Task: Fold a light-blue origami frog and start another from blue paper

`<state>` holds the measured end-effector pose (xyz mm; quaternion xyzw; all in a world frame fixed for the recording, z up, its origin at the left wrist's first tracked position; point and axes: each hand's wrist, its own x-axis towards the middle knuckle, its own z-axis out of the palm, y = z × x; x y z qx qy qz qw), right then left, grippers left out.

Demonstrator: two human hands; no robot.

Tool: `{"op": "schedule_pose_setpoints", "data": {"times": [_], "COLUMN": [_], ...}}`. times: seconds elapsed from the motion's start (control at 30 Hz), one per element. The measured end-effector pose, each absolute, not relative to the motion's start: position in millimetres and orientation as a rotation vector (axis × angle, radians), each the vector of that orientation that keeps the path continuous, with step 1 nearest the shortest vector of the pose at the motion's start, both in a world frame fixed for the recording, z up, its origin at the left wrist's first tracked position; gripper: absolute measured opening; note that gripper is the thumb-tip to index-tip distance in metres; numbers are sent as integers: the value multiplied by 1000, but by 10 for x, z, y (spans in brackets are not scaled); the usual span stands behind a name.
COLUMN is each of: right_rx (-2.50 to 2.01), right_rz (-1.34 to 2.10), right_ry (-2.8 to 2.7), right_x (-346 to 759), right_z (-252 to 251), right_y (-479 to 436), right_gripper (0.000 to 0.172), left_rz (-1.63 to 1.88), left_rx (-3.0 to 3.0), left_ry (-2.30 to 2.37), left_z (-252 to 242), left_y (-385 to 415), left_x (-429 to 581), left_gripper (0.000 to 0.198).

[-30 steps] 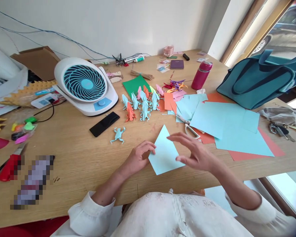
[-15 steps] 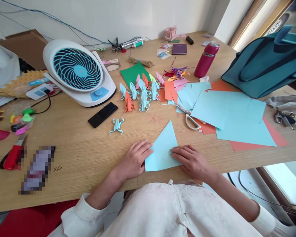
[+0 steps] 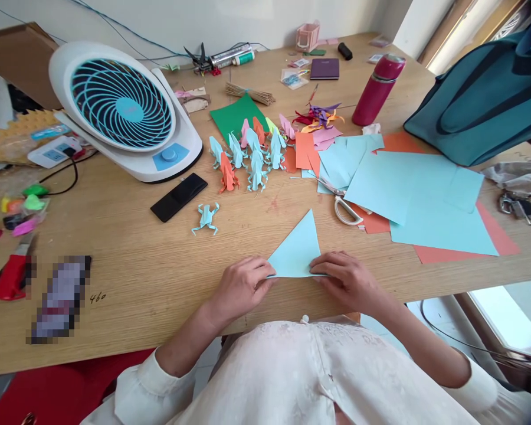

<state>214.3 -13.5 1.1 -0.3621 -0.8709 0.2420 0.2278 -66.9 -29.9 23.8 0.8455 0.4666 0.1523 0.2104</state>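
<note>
A light blue sheet of paper lies before me, its visible part a triangle with the tip pointing away. My left hand pinches its near left corner between thumb and fingers. At the near right corner my right hand holds the paper the same way. The near edge between them runs nearly straight; whether a flap is tucked underneath I cannot tell. Beyond my left hand lies a folded light blue paper frog. Farther back stand several folded paper frogs, mostly light blue, some orange and pink.
White-handled scissors lie beside large blue sheets and orange paper on the right. A black phone-like slab and a white fan are at the left. A magenta bottle and a teal bag stand at the back right.
The near part of the blue paper no longer shows; its near edge is now higher and straighter. Both hands have gone from lying on its sides to pinching its near corners.
</note>
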Motion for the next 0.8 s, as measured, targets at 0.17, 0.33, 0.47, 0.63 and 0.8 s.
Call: {"op": "schedule_pose_setpoints", "data": {"times": [0.17, 0.33, 0.47, 0.63, 0.8], "right_rx": [-1304, -1476, -1496, -1475, -1467], "right_rz": [904, 1008, 1000, 874, 793], "right_ry": [-2238, -2103, -2078, -2143, -2208], "right_x": [2054, 1993, 1969, 1937, 1918], "right_z": [192, 207, 158, 125, 84], "right_y": [-39, 85, 188, 263, 288], "right_gripper": [19, 21, 20, 22, 23], "left_rz": [198, 61, 64, 40, 40], "left_rx": [2201, 2153, 2131, 2149, 2167], "left_ry": [1496, 1541, 1505, 1499, 1497], "left_z": [412, 477, 469, 431, 384], "left_y": [-87, 156, 260, 290, 271], "left_x": [-569, -507, -501, -510, -514], "left_gripper": [18, 18, 16, 16, 14]}}
